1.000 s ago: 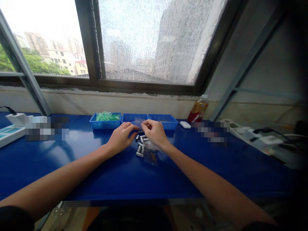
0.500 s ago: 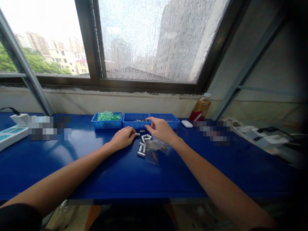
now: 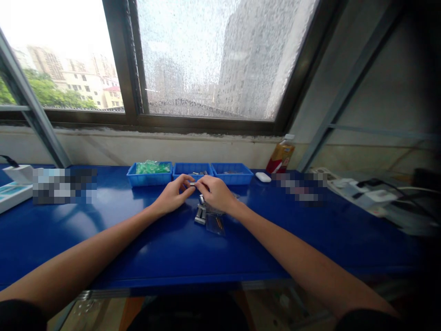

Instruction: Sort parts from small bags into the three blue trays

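My left hand (image 3: pixel 174 195) is closed in a pinch on a small silvery cylindrical piece (image 3: pixel 192 184), just in front of the middle blue bin (image 3: pixel 181 169). Against that piece's right end, my right hand (image 3: pixel 214 193) has its fingertips pressed together; whatever they hold is too small to make out. Below the hands lie several similar silvery pieces (image 3: pixel 200 214) on the blue table, partly covered by my right hand. Clear plastic bags (image 3: pixel 215 225) are beside them, one with thin brass-coloured parts inside. Small metal parts (image 3: pixel 199 173) show in the middle bin.
A left blue bin (image 3: pixel 150 180) holds green plastic packets (image 3: pixel 154 167); a right blue bin (image 3: pixel 234 178) holds small parts. Further right are a white case (image 3: pixel 263 177) and a bottle (image 3: pixel 281 154). Power strips (image 3: pixel 17 192) lie at the left, with more plugs at the right.
My right hand has come back from the middle bin, down and left, to meet my left hand. The left hand has lifted the silvery piece slightly. The view has shifted a little.
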A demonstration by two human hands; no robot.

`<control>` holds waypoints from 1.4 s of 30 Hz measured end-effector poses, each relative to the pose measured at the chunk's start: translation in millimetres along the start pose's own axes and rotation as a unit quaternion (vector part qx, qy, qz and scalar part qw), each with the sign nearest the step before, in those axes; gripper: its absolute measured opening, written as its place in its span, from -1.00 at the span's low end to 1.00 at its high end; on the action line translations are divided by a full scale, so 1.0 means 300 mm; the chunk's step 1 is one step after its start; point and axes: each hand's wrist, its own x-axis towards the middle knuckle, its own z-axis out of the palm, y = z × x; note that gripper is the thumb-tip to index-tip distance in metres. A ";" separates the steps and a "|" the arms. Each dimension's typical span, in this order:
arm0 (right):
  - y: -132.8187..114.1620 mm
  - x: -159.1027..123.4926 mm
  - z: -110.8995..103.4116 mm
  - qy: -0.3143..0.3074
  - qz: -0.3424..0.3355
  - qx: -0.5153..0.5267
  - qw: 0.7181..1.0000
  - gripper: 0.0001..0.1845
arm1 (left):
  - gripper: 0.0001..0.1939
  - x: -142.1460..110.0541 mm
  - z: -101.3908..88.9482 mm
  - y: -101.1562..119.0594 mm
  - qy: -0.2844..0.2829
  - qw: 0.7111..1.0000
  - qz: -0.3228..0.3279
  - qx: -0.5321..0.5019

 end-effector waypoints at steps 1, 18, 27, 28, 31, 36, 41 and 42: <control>-0.002 0.000 0.001 -0.001 0.007 0.001 1.000 -0.68 | -0.72 -0.001 0.000 0.003 0.008 1.000 0.013 0.008; 0.120 0.062 -0.005 0.076 0.113 -0.210 0.968 -0.73 | -0.82 -0.013 -0.017 0.038 -0.243 0.947 0.095 0.187; 0.015 0.014 -0.028 0.005 0.023 -0.043 0.999 -0.75 | -0.79 0.000 -0.020 0.008 -0.088 0.982 -0.009 0.165; 0.003 0.007 -0.026 -0.012 0.011 -0.014 1.000 -0.77 | -0.76 0.002 -0.022 0.003 -0.071 0.986 -0.028 0.150; -0.014 -0.004 -0.006 -0.028 -0.016 0.025 0.999 -0.80 | -0.70 0.008 -0.022 -0.009 -0.034 0.992 -0.074 0.092; -0.017 -0.005 0.026 -0.021 -0.029 0.062 0.997 -0.90 | -0.66 0.004 0.000 -0.011 -0.033 0.993 -0.114 0.016; -0.022 -0.003 0.027 0.040 -0.003 0.087 0.995 -0.88 | -0.66 -0.011 0.017 0.014 -0.045 0.992 -0.112 -0.045; -0.022 -0.002 0.026 0.050 0.006 0.092 0.995 -0.87 | -0.67 -0.013 0.017 0.018 -0.046 0.993 -0.101 -0.049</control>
